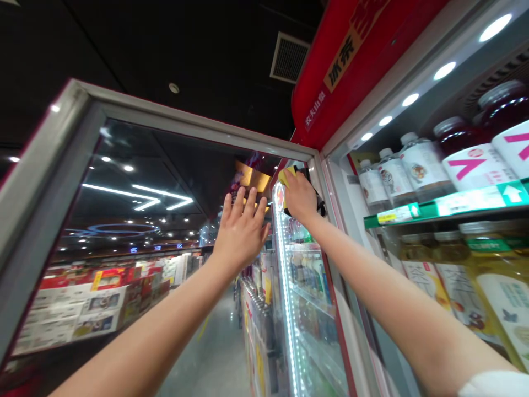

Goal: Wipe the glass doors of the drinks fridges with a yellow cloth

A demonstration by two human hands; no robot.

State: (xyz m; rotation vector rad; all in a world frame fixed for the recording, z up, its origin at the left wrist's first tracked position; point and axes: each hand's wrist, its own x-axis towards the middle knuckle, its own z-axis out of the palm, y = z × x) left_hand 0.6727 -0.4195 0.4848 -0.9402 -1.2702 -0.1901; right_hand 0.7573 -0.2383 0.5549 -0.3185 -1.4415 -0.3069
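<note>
The glass door [165, 165] of a red drinks fridge stands swung out in front of me, framed in grey. My left hand [242, 229] is held up at the pane with its fingers spread and holds nothing. Higher and to the right, my right hand [301, 193] presses a yellow cloth [287, 176] to the glass near the upper hinge-side corner. Something black shows behind that hand, too covered to identify.
Bottles [417, 157] fill the lit fridge shelves on my right, above green price strips [430, 208]. Through the pane appear another lit fridge [308, 292], an aisle floor [219, 342] and stacked boxes [99, 309] at left. A red sign panel [351, 71] juts out overhead.
</note>
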